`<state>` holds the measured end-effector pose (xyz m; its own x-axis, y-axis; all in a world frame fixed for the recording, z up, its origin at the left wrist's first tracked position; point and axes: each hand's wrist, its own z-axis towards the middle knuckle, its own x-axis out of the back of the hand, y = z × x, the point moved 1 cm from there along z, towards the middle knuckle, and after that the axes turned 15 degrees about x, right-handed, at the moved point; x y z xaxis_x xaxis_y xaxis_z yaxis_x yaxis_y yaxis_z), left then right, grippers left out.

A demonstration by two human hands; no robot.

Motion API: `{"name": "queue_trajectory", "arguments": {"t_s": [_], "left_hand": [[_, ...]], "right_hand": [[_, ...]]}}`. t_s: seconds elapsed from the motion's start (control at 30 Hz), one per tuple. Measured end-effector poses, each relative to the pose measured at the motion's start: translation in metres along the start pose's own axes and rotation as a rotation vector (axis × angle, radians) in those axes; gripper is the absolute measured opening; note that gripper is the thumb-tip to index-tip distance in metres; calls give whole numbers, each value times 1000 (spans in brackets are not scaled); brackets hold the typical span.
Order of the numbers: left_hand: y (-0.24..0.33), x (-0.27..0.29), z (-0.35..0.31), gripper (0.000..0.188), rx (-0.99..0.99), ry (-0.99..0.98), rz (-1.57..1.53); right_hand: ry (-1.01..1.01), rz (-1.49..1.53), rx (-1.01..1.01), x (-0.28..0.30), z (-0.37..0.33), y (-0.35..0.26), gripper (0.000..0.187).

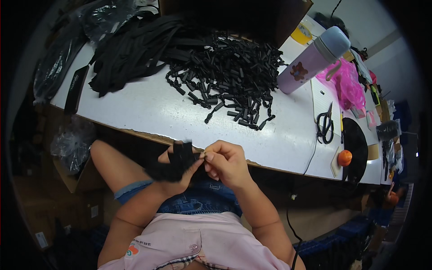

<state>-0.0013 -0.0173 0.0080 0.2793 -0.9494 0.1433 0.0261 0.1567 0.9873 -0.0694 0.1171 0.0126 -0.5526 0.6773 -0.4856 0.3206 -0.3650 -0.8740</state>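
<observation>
Straps [130,49] left of clip pile [229,76] on table [148,112]; bottle [312,60], scissors [325,126] to right.

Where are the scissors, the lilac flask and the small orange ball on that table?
scissors [325,127], head view, on the black handles.
lilac flask [306,65], head view, mid-body.
orange ball [344,158], head view, its centre.

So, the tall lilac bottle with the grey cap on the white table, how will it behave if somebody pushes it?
The tall lilac bottle looks rigid, probably metal. Tall and narrow, it may tip if pushed high. Once down, its round body would likely roll.
</observation>
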Motion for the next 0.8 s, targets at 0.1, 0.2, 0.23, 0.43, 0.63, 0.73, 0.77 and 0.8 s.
{"name": "queue_trajectory", "arguments": {"t_s": [0.1,0.2,0.23,0.43,0.63,0.73,0.77,0.8], "left_hand": [[-3,1,-1,10,-313,3,388],[-14,-2,1,18,339,1,-669],[-14,0,3,18,340,10,-667],[-2,-5,7,19,396,14,-620],[-6,-6,7,15,237,56,-369],[-4,-11,8,14,205,20,-432],[-6,-11,8,14,205,19,-430],[-8,-12,8,15,198,0,-405]], "right_hand": [[11,43,-74,-2,5,3,12],[3,-983,663,-16,23,-7,11],[-5,-978,662,-16,33,-4,11],[47,-1805,788,-3,50,2,10],[33,-496,435,3,22,-12,9],[-70,-458,448,3,15,-14,13],[-126,-512,490,3,13,-15,15],[-107,-512,469,3,12,-18,11]]}}
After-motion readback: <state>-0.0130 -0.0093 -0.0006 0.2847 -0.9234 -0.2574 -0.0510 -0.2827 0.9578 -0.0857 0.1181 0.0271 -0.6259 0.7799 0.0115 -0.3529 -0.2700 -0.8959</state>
